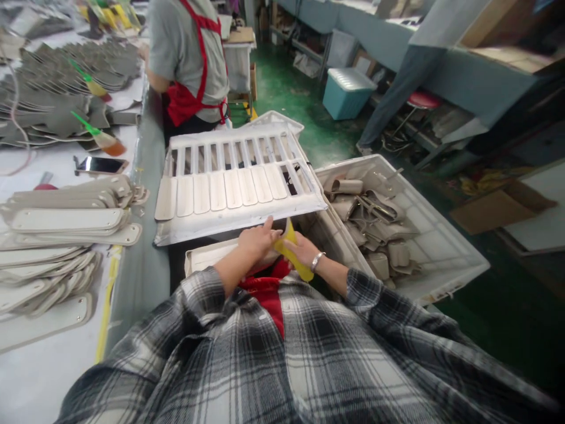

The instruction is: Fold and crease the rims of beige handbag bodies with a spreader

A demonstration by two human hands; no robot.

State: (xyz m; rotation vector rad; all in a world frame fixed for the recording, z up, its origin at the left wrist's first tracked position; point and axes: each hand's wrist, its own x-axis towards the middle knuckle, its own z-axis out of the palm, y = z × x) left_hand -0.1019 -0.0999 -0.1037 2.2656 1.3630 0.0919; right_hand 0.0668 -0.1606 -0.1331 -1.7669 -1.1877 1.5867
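My right hand (301, 249) is closed around a bent, flexible yellow piece (303, 270), a silver bracelet at its wrist. Coming in from the other side, my left hand (257, 242) meets the upper end of that piece, its fingers bent and one digit pointing up; the exact pinch is partly hidden. Below my left forearm lies a cream-coloured box-like item (205, 254). Just beyond both hands, a white slatted rack (247, 213) carries a row of cream strips with rounded ends (227, 189).
White crate (459, 259) at right holds beige leather-like pieces (375, 218). On the left table are stacked cream straps (66, 219), grey pieces (57, 76), a phone (101, 165) and green-tipped bottles (103, 141). A co-worker in a red apron (189, 100) stands ahead.
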